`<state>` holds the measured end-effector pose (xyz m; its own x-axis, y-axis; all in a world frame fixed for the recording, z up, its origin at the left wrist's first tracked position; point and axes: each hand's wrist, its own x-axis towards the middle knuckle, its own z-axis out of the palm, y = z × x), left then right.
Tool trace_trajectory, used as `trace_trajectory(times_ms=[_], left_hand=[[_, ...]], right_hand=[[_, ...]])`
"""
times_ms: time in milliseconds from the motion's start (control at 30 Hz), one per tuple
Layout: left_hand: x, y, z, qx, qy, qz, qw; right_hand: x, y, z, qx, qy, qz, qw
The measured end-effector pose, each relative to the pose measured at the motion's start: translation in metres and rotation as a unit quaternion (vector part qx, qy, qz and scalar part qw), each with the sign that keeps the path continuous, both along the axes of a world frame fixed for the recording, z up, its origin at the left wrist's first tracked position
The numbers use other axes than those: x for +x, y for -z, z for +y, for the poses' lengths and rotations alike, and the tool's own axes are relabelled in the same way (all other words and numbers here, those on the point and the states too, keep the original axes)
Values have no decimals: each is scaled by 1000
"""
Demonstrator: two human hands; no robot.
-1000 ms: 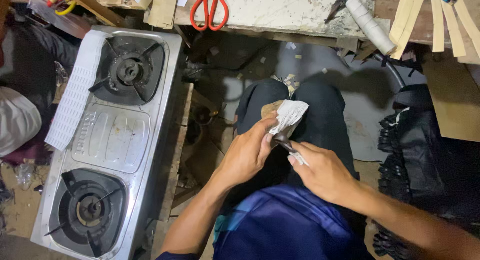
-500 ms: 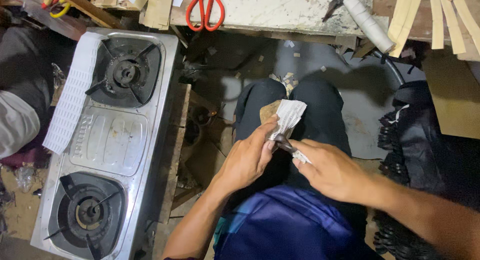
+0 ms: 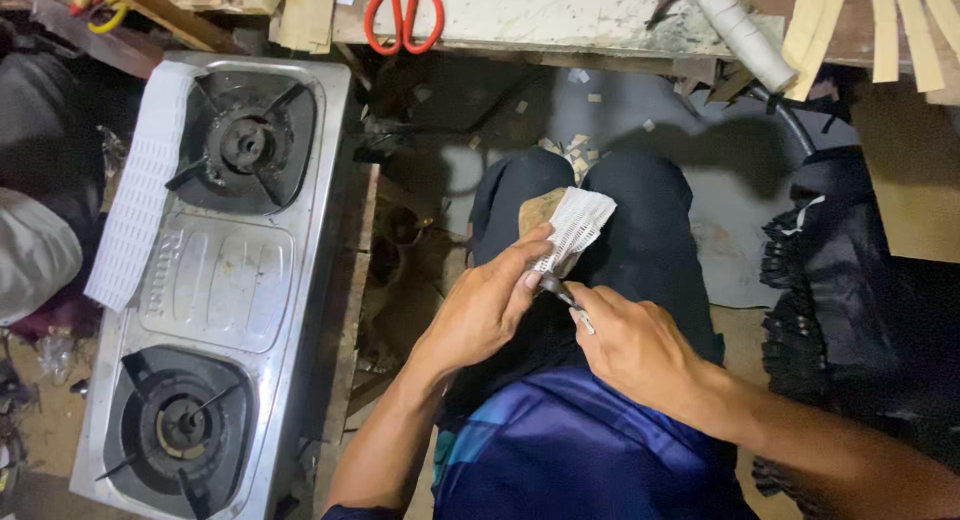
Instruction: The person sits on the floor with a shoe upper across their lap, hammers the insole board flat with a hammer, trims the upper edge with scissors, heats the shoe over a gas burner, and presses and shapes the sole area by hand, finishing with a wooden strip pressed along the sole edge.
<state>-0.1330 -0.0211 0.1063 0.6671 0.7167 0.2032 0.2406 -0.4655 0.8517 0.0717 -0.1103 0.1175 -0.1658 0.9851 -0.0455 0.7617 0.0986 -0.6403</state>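
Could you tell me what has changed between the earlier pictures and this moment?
Very little. The left hand keeps its pinch on the white ribbed strip over the lap, and the right hand still holds the small dark tool against the strip's lower end; both hands sit a touch lower in view. The two-burner stove and the red scissors have not moved.

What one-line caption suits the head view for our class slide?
Left hand holds a white strip while right hand works a small tool beside a two-burner stove.

White ribbed strip (image 3: 578, 225), red-handled scissors (image 3: 402, 12), silver stove (image 3: 215, 280) with black burners, blue shirt (image 3: 580, 450).
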Motion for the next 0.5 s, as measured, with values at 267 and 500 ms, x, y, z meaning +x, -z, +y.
trace_trajectory(times_ms=[267,500], left_hand=[[2,4,-8,1,-42,6,999],[2,6,-13,22,-25,19,999]], right_hand=[[8,31,-3,-409,88,364,832],[27,18,15,-486,102,478,724]])
